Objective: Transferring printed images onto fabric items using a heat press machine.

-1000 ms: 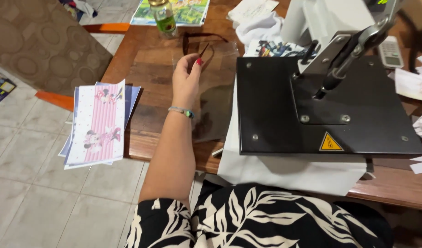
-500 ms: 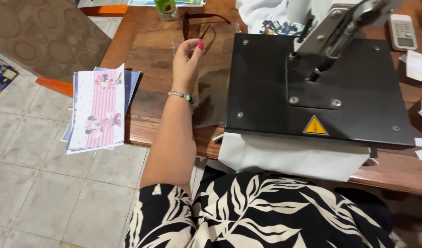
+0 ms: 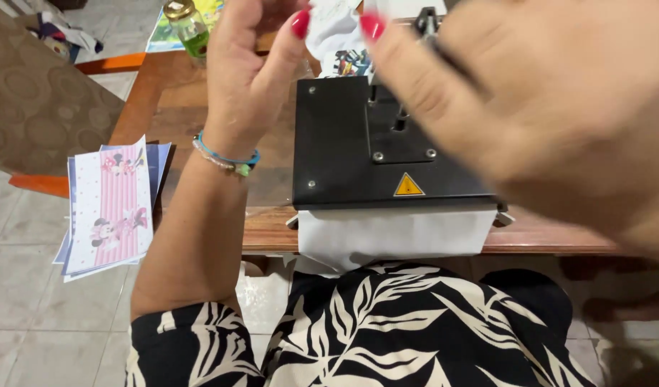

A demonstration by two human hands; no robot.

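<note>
Both hands have lifted toward the camera since the earlier frame, the left hand [image 3: 254, 68] loosely curled and empty, the blurred right hand [image 3: 551, 107] spread wide, directly above the black heat press [image 3: 372, 143] lying on the wooden table [image 3: 200, 107].

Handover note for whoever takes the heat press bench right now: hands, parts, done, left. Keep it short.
Left hand: raised above the brown wooden table, fingers spread, holding nothing.
Right hand: raised close to the camera, blurred, empty as far as can be seen.
Black flat heat press: shut, with a white sheet sticking out from under its front edge.
Stack of pink-striped printed cards: on the table's left edge, overhanging it.
Green glass bottle: at the far side.
Done: sheet under the closed plate.
Left: press not yet opened.
</note>
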